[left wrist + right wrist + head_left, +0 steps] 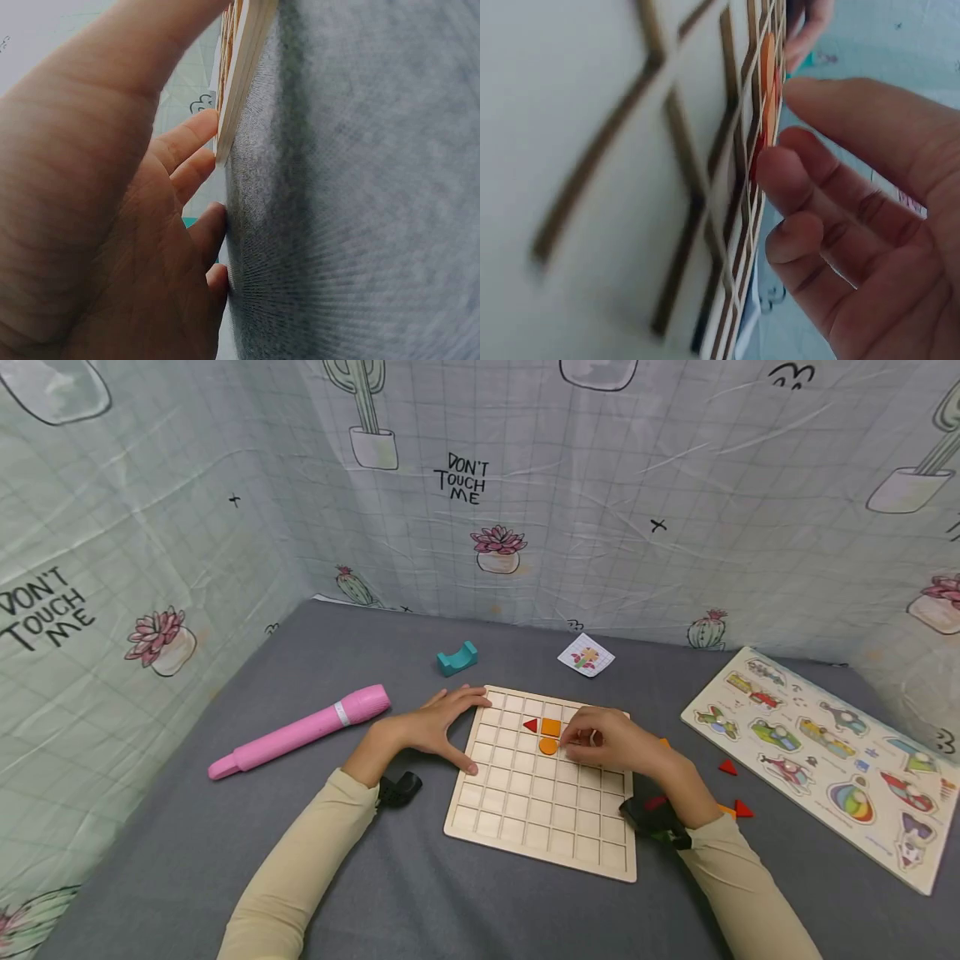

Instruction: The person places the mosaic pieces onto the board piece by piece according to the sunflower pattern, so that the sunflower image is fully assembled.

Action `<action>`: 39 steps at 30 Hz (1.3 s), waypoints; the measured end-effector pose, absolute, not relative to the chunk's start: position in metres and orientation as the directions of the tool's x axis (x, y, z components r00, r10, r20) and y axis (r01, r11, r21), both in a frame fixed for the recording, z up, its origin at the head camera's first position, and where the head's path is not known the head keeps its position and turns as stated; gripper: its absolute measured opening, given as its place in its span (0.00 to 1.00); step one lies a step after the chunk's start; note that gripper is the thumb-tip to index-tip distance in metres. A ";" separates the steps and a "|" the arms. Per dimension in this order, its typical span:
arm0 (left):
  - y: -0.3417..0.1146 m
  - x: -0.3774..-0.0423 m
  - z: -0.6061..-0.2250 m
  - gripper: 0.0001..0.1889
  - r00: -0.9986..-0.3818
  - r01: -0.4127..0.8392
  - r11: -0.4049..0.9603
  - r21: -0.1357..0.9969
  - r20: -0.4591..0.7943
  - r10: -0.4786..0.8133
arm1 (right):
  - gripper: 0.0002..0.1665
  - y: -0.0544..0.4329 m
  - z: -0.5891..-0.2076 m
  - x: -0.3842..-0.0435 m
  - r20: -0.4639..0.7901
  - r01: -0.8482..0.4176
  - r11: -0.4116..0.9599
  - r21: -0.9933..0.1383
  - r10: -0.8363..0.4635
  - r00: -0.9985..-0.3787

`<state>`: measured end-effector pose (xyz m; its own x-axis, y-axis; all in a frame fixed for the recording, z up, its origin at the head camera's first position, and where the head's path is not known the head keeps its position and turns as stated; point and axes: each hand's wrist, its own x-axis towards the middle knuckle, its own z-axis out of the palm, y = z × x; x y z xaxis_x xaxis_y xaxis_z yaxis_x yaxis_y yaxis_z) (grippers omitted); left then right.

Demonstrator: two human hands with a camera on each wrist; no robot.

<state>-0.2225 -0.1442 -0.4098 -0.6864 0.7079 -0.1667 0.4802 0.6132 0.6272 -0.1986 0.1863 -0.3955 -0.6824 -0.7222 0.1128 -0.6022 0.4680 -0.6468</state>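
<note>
A wooden grid board (510,810) lies in the middle of the cloth. A red triangle (531,725), an orange square (551,727) and an orange circle (548,746) lie in its upper cells. My left hand (435,724) is spread at the board's left edge, its thumb and fingertips touching there. With fingers bent, my right hand (607,739) is on the board just right of the orange pieces. A red piece (757,159) shows by its fingertips in the right wrist view, its shape largely hidden; whether they pinch or only touch it is unclear.
Right of the board are red triangles (742,809), partly hidden orange pieces (727,811) and a picture puzzle board (810,752). A pattern card (587,655) and a teal curved block (457,658) lie behind. At left lies a pink stick-like object (300,732).
</note>
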 end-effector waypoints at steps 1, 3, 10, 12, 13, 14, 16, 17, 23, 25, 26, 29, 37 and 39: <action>-0.144 -0.222 -0.410 0.51 -0.687 0.481 0.614 0.626 -0.166 0.707 | 0.06 0.189 -0.394 -0.198 0.111 -0.597 0.471 -0.649 -0.718 -0.687; -0.144 -0.222 -0.410 0.51 -0.689 0.480 0.615 0.625 -0.165 0.705 | 0.06 0.197 -0.392 -0.197 0.109 -0.591 0.482 -0.647 -0.709 -0.697; -0.143 -0.223 -0.412 0.51 -0.690 0.479 0.615 0.626 -0.164 0.705 | 0.06 0.225 -0.388 -0.192 0.068 -0.531 0.550 -0.645 -0.651 -0.756; -0.144 -0.223 -0.412 0.51 -0.689 0.478 0.613 0.629 -0.164 0.706 | 0.06 0.233 -0.388 -0.190 0.055 -0.508 0.566 -0.649 -0.631 -0.774; -0.144 -0.223 -0.412 0.51 -0.689 0.477 0.613 0.630 -0.166 0.706 | 0.06 0.236 -0.388 -0.189 0.047 -0.498 0.574 -0.650 -0.624 -0.780; -0.144 -0.223 -0.413 0.51 -0.689 0.476 0.615 0.629 -0.168 0.705 | 0.06 0.239 -0.388 -0.188 0.042 -0.492 0.580 -0.649 -0.618 -0.785; -0.145 -0.223 -0.413 0.51 -0.688 0.477 0.616 0.627 -0.170 0.706 | 0.05 0.245 -0.389 -0.187 0.041 -0.488 0.586 -0.647 -0.612 -0.790; -0.145 -0.223 -0.413 0.51 -0.688 0.477 0.618 0.625 -0.172 0.705 | 0.05 0.248 -0.389 -0.186 0.045 -0.492 0.588 -0.641 -0.612 -0.790; -0.144 -0.223 -0.413 0.51 -0.690 0.476 0.615 0.629 -0.167 0.704 | 0.06 0.269 -0.387 -0.182 0.081 -0.520 0.584 -0.624 -0.613 -0.786; -0.143 -0.222 -0.413 0.50 -0.688 0.475 0.613 0.631 -0.168 0.706 | 0.06 0.278 -0.386 -0.180 0.093 -0.525 0.579 -0.623 -0.612 -0.786; -0.143 -0.222 -0.413 0.50 -0.685 0.477 0.610 0.633 -0.167 0.709 | 0.07 0.282 -0.386 -0.180 0.095 -0.524 0.572 -0.631 -0.614 -0.784; -0.143 -0.222 -0.411 0.50 -0.680 0.477 0.604 0.639 -0.167 0.714 | 0.08 0.295 -0.385 -0.178 0.082 -0.511 0.561 -0.652 -0.618 -0.782; -0.143 -0.220 -0.407 0.50 -0.680 0.474 0.598 0.646 -0.164 0.715 | 0.10 0.311 -0.384 -0.179 0.059 -0.485 0.575 -0.658 -0.604 -0.795; -0.143 -0.220 -0.406 0.50 -0.684 0.471 0.601 0.646 -0.164 0.711 | 0.12 0.309 -0.385 -0.181 0.077 -0.509 0.563 -0.651 -0.619 -0.782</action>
<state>-0.2202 -0.1434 -0.4062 -0.6836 0.7112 -0.1640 0.4707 0.6013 0.6457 -0.1813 0.3091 -0.3853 -0.7819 -0.6186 0.0771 -0.5093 0.5627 -0.6511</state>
